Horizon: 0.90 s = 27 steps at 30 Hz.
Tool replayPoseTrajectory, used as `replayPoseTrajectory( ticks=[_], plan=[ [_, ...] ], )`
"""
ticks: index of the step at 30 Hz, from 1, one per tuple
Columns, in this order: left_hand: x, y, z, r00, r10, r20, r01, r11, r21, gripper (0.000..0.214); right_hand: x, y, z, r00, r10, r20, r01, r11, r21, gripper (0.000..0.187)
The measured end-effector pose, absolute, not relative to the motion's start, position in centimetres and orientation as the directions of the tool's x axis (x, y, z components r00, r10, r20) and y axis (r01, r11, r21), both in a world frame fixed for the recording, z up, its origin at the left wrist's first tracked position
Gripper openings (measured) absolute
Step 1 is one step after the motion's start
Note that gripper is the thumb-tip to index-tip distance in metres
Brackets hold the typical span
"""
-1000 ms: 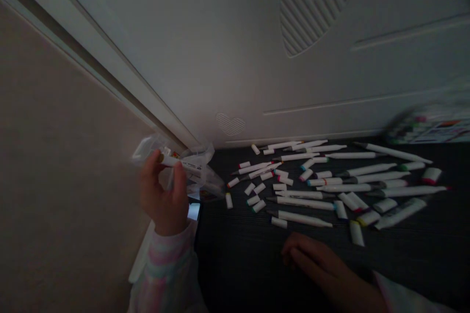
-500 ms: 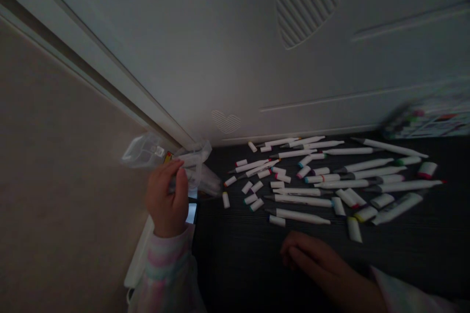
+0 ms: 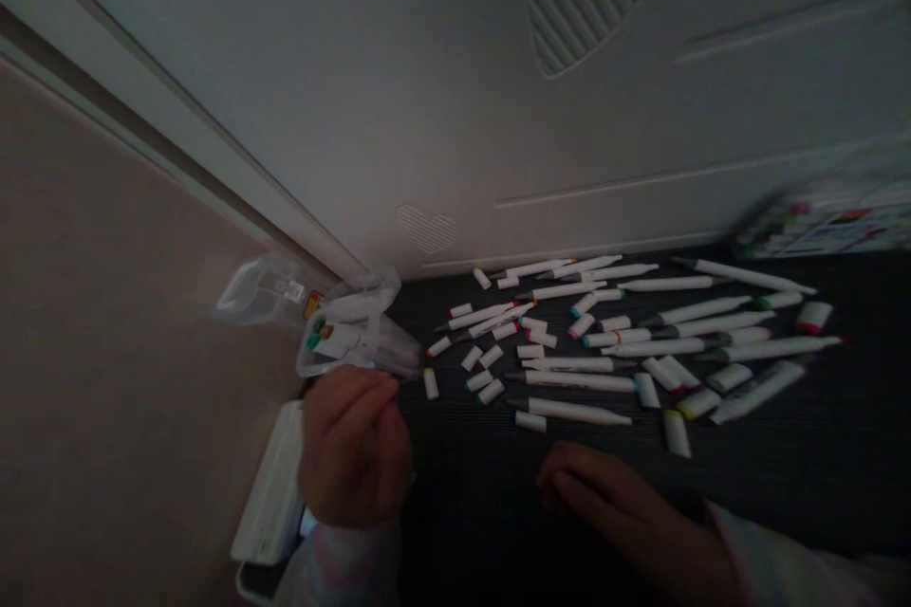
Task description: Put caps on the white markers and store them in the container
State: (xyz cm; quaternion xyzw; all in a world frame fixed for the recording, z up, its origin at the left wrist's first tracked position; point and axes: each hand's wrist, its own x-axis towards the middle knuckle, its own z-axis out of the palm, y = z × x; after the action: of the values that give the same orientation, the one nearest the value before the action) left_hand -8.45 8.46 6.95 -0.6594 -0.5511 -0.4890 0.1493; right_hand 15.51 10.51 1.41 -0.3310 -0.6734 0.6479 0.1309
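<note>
My left hand (image 3: 354, 446) is closed, fingers curled together, just in front of a clear plastic case (image 3: 370, 332). Whatever it may hold is hidden by the fingers. Inside the case, green and brown round ends (image 3: 317, 334) show beside a pale slip. Curled loosely, my right hand (image 3: 604, 488) rests on the dark tabletop (image 3: 470, 493) with nothing visible in it. Beyond the right hand lie several uncapped white markers (image 3: 580, 412). Loose caps with coloured bands, such as a yellow-banded cap (image 3: 431, 383), are scattered among them.
A white panel with heart-shaped grooves (image 3: 427, 228) stands along the table's back edge. At the far right is a blurred clear pack of markers (image 3: 832, 223). The case's clear lid (image 3: 260, 289) hangs open leftward. A white box-like object (image 3: 270, 484) sits at lower left.
My left hand has drawn back from the plastic case toward me and slightly right, uncovering the case's opening. My right hand stays in place. The view has shifted slightly.
</note>
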Motion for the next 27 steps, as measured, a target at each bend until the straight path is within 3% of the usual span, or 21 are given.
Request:
replayPoseTrajectory(
  ticks=[2, 4, 8, 12, 21, 27],
  plan=[
    [-6.0, 8.9, 6.7, 0.151, 0.624, 0.767, 0.859, -0.467, 0.211, 0.03, 15.5, 10.5, 1.5, -0.738, 0.624, -0.256, 0.282, -0.059, -0.958, 0.031],
    [-3.9, 9.6, 6.1, 0.26, 0.677, 0.689, 0.83, -0.521, 0.199, 0.026, 15.4, 10.5, 1.7, -0.729, 0.636, -0.254, 0.286, -0.054, -0.957, 0.03],
    [-1.8, 10.7, 4.3, 0.253, 0.85, 0.462, 0.858, -0.418, 0.298, 0.023, 15.4, 10.6, 1.7, -0.727, 0.649, -0.223, 0.267, -0.032, -0.963, 0.029],
    [-2.3, 11.2, 2.9, 0.228, 0.92, 0.317, 0.892, -0.328, 0.31, 0.032, 15.3, 10.7, 2.0, -0.726, 0.647, -0.234, 0.274, -0.041, -0.961, 0.031],
    [-2.8, 11.7, 1.7, 0.25, 0.923, 0.294, 0.915, -0.324, 0.239, 0.028, 15.4, 10.8, 2.2, -0.745, 0.634, -0.207, 0.277, 0.012, -0.961, 0.028],
    [-2.2, 11.9, 1.4, 0.174, 0.932, 0.319, 0.94, -0.254, 0.23, 0.017, 15.3, 11.0, 2.3, -0.744, 0.633, -0.216, 0.274, -0.006, -0.962, 0.026]
  ],
)
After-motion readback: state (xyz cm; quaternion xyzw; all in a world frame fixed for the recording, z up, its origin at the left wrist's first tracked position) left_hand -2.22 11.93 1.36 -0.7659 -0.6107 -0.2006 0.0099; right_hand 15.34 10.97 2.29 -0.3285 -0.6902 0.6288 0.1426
